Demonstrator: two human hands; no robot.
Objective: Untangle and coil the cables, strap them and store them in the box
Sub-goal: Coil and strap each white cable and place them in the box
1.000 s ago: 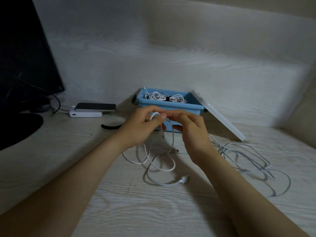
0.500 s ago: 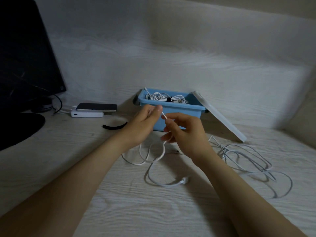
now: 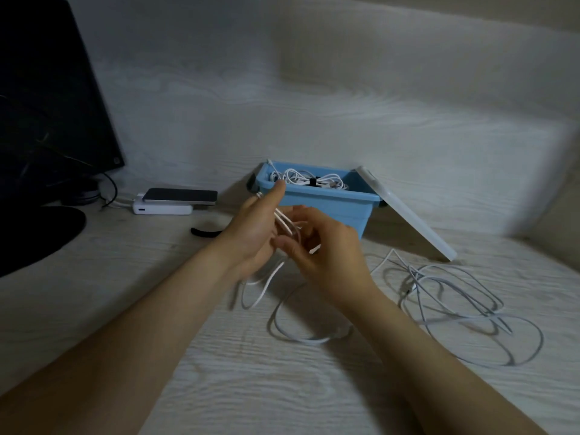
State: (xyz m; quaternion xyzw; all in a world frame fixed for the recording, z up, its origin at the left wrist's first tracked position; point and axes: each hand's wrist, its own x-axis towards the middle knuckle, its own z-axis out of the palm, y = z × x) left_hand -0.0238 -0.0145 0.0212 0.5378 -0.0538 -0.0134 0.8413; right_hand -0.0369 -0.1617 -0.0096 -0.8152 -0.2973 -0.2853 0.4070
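The left hand [image 3: 251, 237] stands upright with its palm turned toward the right hand and its thumb raised. A few strands of the white cable [image 3: 284, 222] run slantwise across that palm and appear to be held between thumb and fingers, though blur hides the exact grip. The right hand [image 3: 329, 259] is just beside it, almost touching. Its fingers are curled and pinch the same cable at the lower end of those strands.

From this pinch the free length drops toward the person. It lies as one open loop on the bench [image 3: 251, 387], below and slightly to the right-hand side of both hands, with its far end blurred. The slack's long axis therefore runs from the hands back toward the body, and the right hand is the nearer one to feed it. The next wrap probably calls for that hand to draw the slack up and lay it over the left palm.

Beyond the fingertips is the open blue box [image 3: 332, 211], already holding a strapped coil [image 3: 309, 181]. Outward of the left hand lies a black strap [image 3: 204, 232]. Outward of the right hand lies a loose tangle [image 3: 414, 279], not yet coiled.
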